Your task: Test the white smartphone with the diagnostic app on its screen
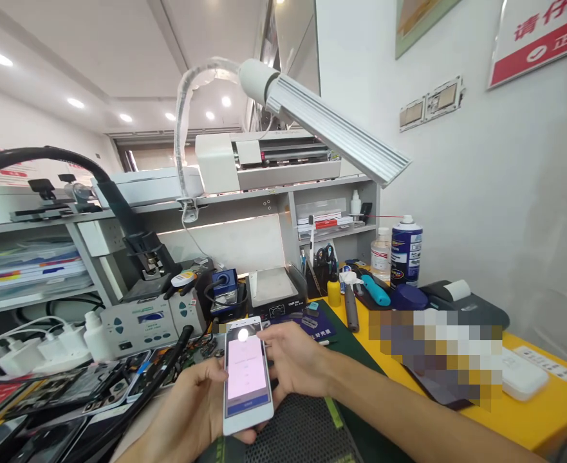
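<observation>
Between left hand [199, 393] and right hand [300, 360], pinched phone [247, 373] (long axis forward, top away)

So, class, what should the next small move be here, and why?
Perhaps bring the right hand down to tap the blue bar on the white smartphone: its screen is lit, the bar looks like a button, and the left hand supports the opposite edge.

We hold a white smartphone [248, 379], its lit screen [247, 366] facing us, our left hand [197, 400] around its left side and our right hand [298, 360] at its right edge, above a dark perforated mat [295, 432]. Rightward, we see a blue spray can [405, 256] beside a clear bottle [380, 258].
</observation>
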The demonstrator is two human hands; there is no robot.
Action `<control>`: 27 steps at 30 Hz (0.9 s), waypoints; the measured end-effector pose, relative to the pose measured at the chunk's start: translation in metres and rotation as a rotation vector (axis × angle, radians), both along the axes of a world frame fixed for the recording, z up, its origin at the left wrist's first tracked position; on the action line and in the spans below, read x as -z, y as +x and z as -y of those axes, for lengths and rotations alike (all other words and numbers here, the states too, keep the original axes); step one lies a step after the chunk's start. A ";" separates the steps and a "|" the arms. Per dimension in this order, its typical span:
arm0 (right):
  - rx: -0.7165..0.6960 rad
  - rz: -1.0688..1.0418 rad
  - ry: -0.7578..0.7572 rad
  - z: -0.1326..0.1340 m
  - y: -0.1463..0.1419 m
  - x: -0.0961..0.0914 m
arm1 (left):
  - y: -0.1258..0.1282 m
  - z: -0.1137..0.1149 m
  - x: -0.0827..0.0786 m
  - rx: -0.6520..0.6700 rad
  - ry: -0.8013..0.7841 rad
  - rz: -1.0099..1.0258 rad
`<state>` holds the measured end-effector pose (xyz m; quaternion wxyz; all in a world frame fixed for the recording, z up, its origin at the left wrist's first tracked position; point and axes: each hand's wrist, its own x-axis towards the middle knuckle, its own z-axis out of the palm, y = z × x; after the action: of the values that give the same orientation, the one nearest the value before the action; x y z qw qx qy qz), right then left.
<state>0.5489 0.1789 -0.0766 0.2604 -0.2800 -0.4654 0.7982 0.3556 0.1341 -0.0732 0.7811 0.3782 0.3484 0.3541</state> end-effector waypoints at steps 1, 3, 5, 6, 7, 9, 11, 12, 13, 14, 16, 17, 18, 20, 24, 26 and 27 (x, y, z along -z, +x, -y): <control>0.008 0.014 0.013 0.001 -0.001 0.000 | 0.002 0.000 0.000 -0.020 0.004 -0.012; 0.040 0.054 0.047 0.003 -0.004 -0.001 | 0.005 0.001 0.002 -0.064 0.018 -0.026; 0.079 0.096 0.083 0.006 -0.007 -0.001 | 0.007 0.002 0.004 -0.099 0.026 -0.034; 0.098 0.114 0.096 0.007 -0.008 -0.001 | 0.008 0.003 0.006 -0.111 0.028 -0.036; 0.114 0.127 0.105 0.008 -0.010 -0.001 | 0.009 0.003 0.007 -0.121 0.030 -0.038; 0.133 0.146 0.116 0.009 -0.011 0.000 | 0.009 0.005 0.010 -0.134 0.032 -0.040; 0.136 0.167 0.132 0.010 -0.012 0.000 | 0.009 0.005 0.012 -0.139 0.035 -0.035; 0.137 0.176 0.141 0.011 -0.012 0.000 | 0.009 0.006 0.012 -0.141 0.036 -0.031; 0.139 0.184 0.148 0.012 -0.012 0.000 | 0.009 0.006 0.013 -0.141 0.033 -0.025; 0.145 0.190 0.153 0.012 -0.012 0.000 | 0.010 0.007 0.013 -0.140 0.030 -0.019; 0.163 0.199 0.156 0.014 -0.012 0.000 | 0.011 0.008 0.013 -0.142 0.024 -0.006; 0.171 0.202 0.157 0.014 -0.012 0.000 | 0.012 0.008 0.012 -0.142 0.020 0.000; 0.175 0.205 0.157 0.015 -0.013 0.000 | 0.012 0.009 0.012 -0.143 0.018 0.006; 0.174 0.207 0.156 0.015 -0.013 0.001 | 0.013 0.009 0.012 -0.143 0.016 0.011; 0.166 0.205 0.153 0.013 -0.013 0.003 | 0.012 0.007 0.014 -0.137 0.013 -0.002; 0.166 0.202 0.157 0.013 -0.013 0.004 | 0.010 0.006 0.016 -0.145 0.020 -0.009; 0.166 0.202 0.159 0.013 -0.012 0.003 | 0.009 0.005 0.017 -0.149 0.023 -0.011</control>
<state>0.5365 0.1658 -0.0801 0.2989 -0.3748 -0.5262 0.7023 0.3650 0.1287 -0.0898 0.7464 0.3620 0.3757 0.4130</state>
